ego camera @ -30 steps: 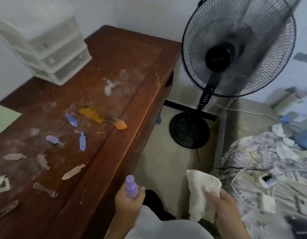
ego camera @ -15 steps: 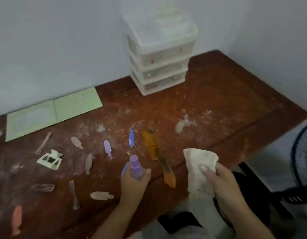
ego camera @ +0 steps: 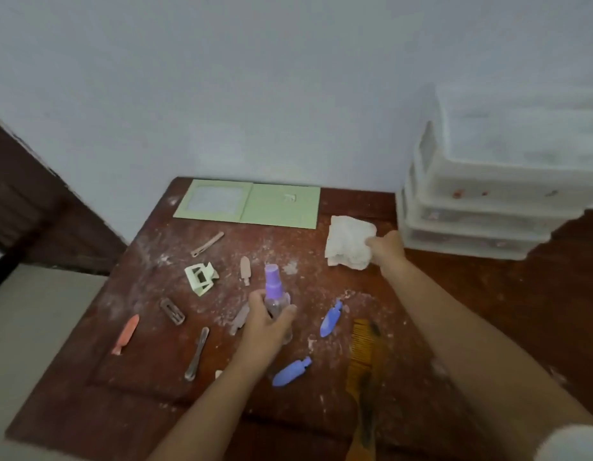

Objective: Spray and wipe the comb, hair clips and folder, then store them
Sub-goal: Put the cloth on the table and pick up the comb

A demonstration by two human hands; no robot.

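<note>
Head view: whole frame soft. Comb [ego camera: 363, 367] handle cut off at bottom edge. Left hand [ego camera: 265, 327] hides part of pale clip, fingers curled round purple spray bottle [ego camera: 275, 294] above dusty counter [ego camera: 471, 294]. Right hand [ego camera: 386, 249] pinches white cloth [ego camera: 348, 241], fingertips hidden behind it. Hair clips [ego camera: 291, 371] scattered mid-counter; green folder [ego camera: 251, 202] open at wall. Drawer unit [ego camera: 481, 207] at right, blurred.
</note>
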